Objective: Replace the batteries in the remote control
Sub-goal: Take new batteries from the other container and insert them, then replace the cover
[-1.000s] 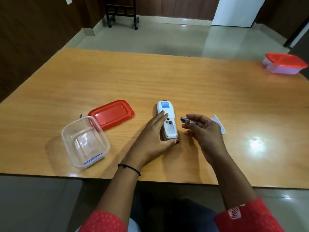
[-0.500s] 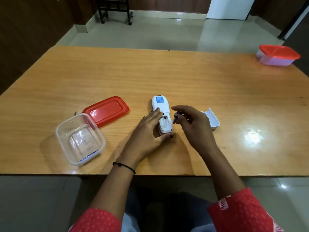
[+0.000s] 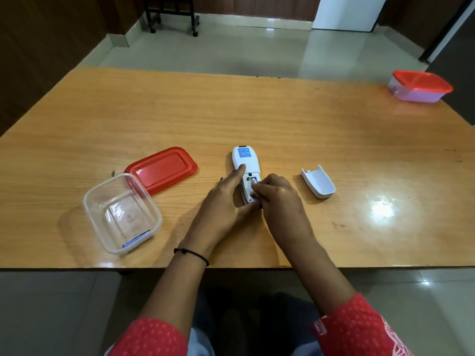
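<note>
Remote (image 3: 246, 164) face down on bench (image 3: 282, 119), steadied by left hand (image 3: 226, 201); right hand (image 3: 277, 196) grip narrow, pinching battery (image 3: 253, 180) into compartment.

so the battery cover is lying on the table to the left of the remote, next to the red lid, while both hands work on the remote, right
Not quite. The head view shows the battery cover lying on the table to the right of the remote, away from the red lid, which is on the left. The rest holds: the left hand and right hand both work on the remote.
</note>
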Demonstrator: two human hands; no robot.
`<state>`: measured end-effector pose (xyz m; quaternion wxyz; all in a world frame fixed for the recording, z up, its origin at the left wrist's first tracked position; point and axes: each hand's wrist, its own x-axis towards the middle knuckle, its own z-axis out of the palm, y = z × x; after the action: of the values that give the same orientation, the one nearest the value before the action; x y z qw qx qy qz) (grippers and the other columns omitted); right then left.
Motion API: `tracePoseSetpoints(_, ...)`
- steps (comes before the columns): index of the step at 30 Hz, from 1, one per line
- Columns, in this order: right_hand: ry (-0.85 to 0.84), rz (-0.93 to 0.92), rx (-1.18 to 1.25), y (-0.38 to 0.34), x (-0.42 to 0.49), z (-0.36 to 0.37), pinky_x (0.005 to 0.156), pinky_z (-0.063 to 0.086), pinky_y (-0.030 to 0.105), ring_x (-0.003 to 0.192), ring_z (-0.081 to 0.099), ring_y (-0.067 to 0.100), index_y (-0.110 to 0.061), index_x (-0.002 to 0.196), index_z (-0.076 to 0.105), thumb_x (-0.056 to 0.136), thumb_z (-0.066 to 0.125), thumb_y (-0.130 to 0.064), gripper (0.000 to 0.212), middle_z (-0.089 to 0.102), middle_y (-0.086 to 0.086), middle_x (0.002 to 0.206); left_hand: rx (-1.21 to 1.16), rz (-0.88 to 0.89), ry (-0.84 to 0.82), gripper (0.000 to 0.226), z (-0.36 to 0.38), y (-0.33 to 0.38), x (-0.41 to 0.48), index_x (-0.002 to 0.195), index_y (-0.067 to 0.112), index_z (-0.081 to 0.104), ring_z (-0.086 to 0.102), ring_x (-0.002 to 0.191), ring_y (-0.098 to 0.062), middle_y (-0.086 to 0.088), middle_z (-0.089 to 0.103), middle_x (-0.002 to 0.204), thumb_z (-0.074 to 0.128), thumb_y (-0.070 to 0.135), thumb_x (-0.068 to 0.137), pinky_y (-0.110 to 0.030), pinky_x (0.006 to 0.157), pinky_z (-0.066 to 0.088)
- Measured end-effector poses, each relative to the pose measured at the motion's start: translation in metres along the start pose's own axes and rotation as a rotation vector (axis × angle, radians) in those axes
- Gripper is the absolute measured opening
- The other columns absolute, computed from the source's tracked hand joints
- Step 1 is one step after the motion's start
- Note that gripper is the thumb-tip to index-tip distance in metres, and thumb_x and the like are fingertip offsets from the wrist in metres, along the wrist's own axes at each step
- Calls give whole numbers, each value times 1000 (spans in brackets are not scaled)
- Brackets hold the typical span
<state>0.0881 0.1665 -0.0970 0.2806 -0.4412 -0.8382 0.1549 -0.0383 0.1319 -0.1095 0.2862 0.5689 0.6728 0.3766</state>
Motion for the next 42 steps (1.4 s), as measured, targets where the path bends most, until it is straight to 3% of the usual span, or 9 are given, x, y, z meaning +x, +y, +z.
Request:
tracePoseSetpoints(5,-79,59,2,2,5,-2,71,48,39,90,55,26,0,96,71,82,50,11,27,59,14,93,-15,-11,-6,81,0,1,0,146,26,31,46,130,-13,-1,46,146,74,29,78,-24,104,37)
tracePoseSetpoints(9,14,339,254,-1,7,-5,65,43,8,81,59,11,-10,99,73,83,59,0,23,64,2,92,11,-15,5,80,0,2,0,146,26,32,46,130,-14,-4,48,144,74,30,78,-17,96,33)
tracePoseSetpoints(14,-66,723,672,5,17,-10,52,48,24,46,53,10,-10,90,73,79,60,-2,19,69,12,71,9,-36,2,82,1,4,-1,146,29,30,43,132,-12,-1,45,147,74,32,78,-16,96,32)
tracePoseSetpoints(20,-42,715,650,1,19,-8,43,43,19,39,50,5,-12,85,69,78,60,-4,15,66,4,62,8,-51,-13,82,1,6,-4,148,28,26,40,134,-10,1,40,150,72,33,80,-17,98,32)
tracePoseSetpoints(25,58,497,537,-1,14,-14,60,49,17,65,58,3,-21,95,65,81,64,-11,17,69,-2,91,107,17,-28,81,-14,18,-14,149,29,20,10,145,-4,10,15,159,68,28,84,-28,117,17)
tracePoseSetpoints(30,159,215,491,-40,12,-12,61,37,6,73,55,2,-21,92,67,84,61,-8,17,66,-13,92,22,25,469,55,-67,21,-39,139,29,42,24,141,-5,9,33,152,61,17,89,-26,113,25)
tracePoseSetpoints(35,-245,-176,350,-115,10,14,80,35,11,99,49,5,-20,104,69,85,65,-18,20,67,-7,103,135,-337,842,45,-127,-22,-67,130,22,51,47,119,-21,-5,50,127,62,17,87,-36,91,44)
tracePoseSetpoints(39,-654,-327,-12,-152,18,36,108,22,36,128,37,21,-20,123,59,88,57,-37,39,55,8,130,-78,-593,675,39,-149,-48,-82,121,14,56,58,92,-23,-8,58,104,65,25,85,-28,69,42)
tracePoseSetpoints(42,-754,-389,-206,-164,18,51,115,7,46,121,49,24,-16,112,63,93,50,-23,24,63,8,117,-176,-587,602,19,-153,-54,-86,105,19,60,57,68,-15,4,58,77,64,20,86,-25,59,44)
